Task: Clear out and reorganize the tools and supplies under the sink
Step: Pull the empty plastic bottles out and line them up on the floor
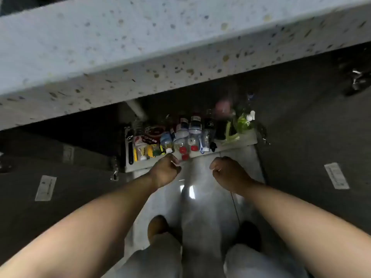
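Both fists hang curled over the glossy grey floor: left hand (pixel 165 169) and right hand (pixel 226 173) look closed, though whether either pinches something small I cannot tell. Just beyond them, the crowded row of bottles and jars (pixel 186 135) sits under the speckled stone counter (pixel 140 47). Nothing looks cleared; most work remains, I'd judge.

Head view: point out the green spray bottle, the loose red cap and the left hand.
green spray bottle (pixel 244 122): head view, on its green body.
loose red cap (pixel 185 157): head view, on its top.
left hand (pixel 165 170): head view, on its back.
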A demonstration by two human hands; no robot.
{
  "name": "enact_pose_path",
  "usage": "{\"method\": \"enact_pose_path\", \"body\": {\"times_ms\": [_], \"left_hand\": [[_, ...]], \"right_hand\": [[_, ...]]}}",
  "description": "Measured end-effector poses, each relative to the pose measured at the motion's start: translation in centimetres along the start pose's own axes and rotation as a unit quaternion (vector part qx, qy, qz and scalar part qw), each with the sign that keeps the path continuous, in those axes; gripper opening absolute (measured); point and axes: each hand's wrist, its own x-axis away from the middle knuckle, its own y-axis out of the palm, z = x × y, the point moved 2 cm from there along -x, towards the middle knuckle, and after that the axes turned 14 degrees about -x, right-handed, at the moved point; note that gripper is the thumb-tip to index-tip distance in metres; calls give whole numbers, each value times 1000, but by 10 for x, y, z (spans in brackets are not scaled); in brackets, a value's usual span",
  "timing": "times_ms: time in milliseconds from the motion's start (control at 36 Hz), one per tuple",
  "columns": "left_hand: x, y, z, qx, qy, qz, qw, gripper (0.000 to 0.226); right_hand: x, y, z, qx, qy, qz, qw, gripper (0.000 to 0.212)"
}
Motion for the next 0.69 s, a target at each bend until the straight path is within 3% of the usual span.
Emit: {"method": "enact_pose_path", "body": {"times_ms": [83,167,306,417,500,639,694], "left_hand": [[-37,8,3,21,14,-9,1000,17],[-82,16,2,-2,35,45,998,18],[-153,20,-9,-114,5,152,982,94],[-192,31,-19,-149,-15,187,971,120],[-210,41,-23,-137,-11,212,968,108],[-208,39,-27,-75,-16,240,968,59],[-194,38,-34,-16,-30,233,972,59]], "right_hand": [[-37,14,22,-12,0,30,999,26],[-75,28,39,-37,-35,44,998,20],[-128,43,63,-41,-93,85,991,17],[-151,51,71,-35,-111,91,989,17],[-159,56,74,-36,-118,96,988,20],[-152,60,71,-80,-90,111,987,29],[-139,60,66,-103,-75,128,983,25]]}}
